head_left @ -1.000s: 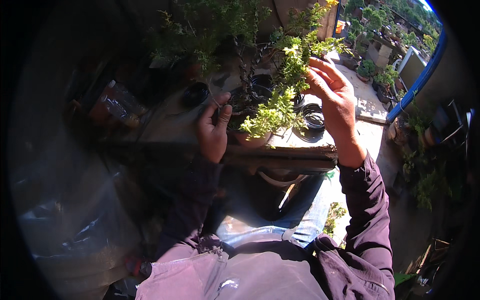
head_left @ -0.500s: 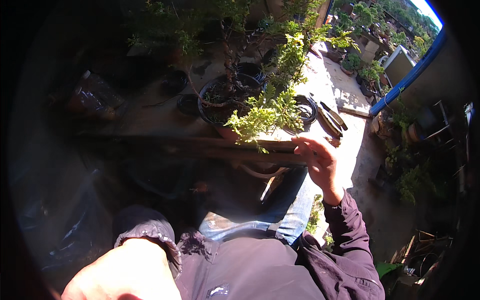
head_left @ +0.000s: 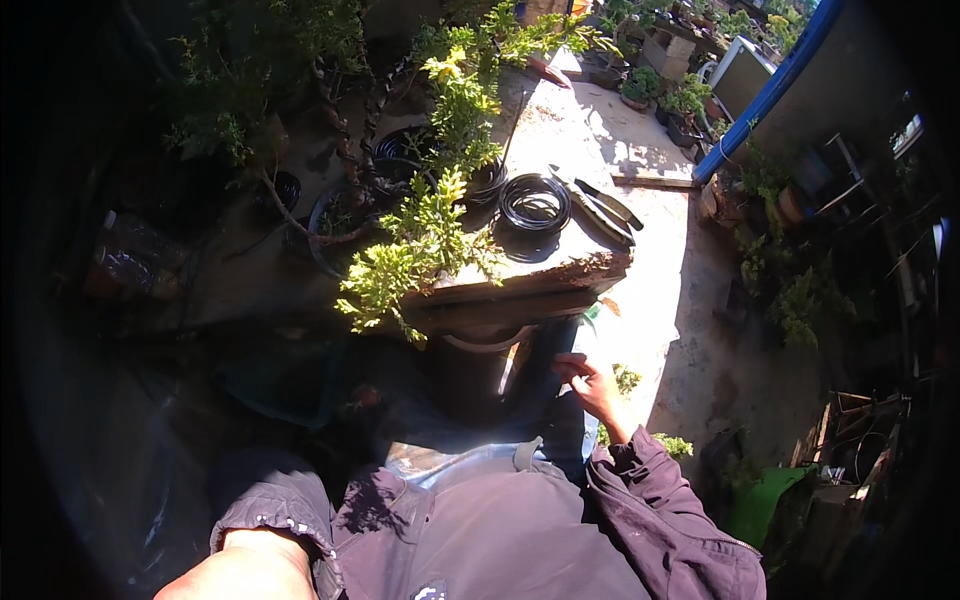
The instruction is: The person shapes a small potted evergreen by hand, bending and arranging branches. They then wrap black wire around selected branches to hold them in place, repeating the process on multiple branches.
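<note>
1. The right hand (head_left: 592,385) hangs below the front edge of the worktop (head_left: 560,130). Its wrist is bent and its fingers are loosely curled with nothing in the grip, the fingertips close to the person's jeans (head_left: 560,425).
2. The right forearm runs down and outward from that hand in a crumpled dark purple sleeve (head_left: 665,520).
3. Of the left arm only a bare, sunlit patch of forearm (head_left: 245,570) shows, at the bottom rim, coming out of a gathered dark cuff. The left hand is out of view, so its grip cannot be told.
4. Above the right hand, a leafy plant (head_left: 430,220) stands on the worktop. Its yellow-green feathery foliage spills over the front edge, and its thin trunk is wound with wire.
5. Just right of the plant lies a coil of black wire (head_left: 535,203), round and flat.
6. Right of the coil, near the worktop's right edge, lie dark long-handled cutters (head_left: 600,205).
7. The worktop is a pale, rough slab with a chipped, rusty front edge.
8. Beneath it, just left of the right hand, stands a dark round bucket (head_left: 480,370) with a pale rim.
</note>
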Demonstrator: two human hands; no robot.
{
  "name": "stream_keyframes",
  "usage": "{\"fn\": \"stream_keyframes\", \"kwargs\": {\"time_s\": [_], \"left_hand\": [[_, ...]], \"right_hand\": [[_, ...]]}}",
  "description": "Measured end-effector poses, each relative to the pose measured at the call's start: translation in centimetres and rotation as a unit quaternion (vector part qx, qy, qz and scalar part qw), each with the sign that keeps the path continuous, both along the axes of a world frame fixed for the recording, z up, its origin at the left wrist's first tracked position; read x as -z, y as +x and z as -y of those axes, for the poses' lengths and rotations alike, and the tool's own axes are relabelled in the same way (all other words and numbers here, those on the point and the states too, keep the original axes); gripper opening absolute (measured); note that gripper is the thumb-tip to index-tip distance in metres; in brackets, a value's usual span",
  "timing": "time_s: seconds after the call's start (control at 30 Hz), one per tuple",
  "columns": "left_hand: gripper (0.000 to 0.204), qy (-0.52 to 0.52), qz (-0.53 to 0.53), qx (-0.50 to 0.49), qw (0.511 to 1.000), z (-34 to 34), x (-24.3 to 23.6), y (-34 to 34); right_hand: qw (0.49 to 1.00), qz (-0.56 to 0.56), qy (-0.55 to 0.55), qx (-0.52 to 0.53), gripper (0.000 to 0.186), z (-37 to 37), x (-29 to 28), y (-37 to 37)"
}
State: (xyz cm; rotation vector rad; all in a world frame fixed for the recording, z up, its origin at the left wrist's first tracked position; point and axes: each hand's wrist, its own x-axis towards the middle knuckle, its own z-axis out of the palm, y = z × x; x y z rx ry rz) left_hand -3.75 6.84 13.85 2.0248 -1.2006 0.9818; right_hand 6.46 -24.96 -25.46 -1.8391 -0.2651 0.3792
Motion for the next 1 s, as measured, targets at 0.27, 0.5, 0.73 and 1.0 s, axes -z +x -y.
{"fn": "stream_keyframes", "kwargs": {"time_s": [0.27, 0.5, 0.73, 1.0], "left_hand": [[0.022, -0.028, -0.031, 0.047, 0.998, 0.3, 0.5, 1.7], [0.019, -0.075, -0.083, 0.095, 0.989, 0.3, 0.8, 3.0], [0.016, -0.216, -0.163, 0.168, 0.948, -0.2, 1.8, 2.6], [0.019, -0.751, -0.354, 0.171, 0.531, 0.6, 11.7, 2.3]], "right_hand": [[0.982, 0.139, -0.073, 0.106, 0.019, -2.4, 2.4, -1.4], [0.988, 0.097, -0.075, 0.098, 0.021, -2.9, 1.1, -1.1], [0.978, 0.140, -0.104, 0.112, 0.021, -2.6, 2.3, -1.2], [0.980, 0.126, -0.118, 0.099, 0.021, -2.7, 2.1, -1.1]]}}
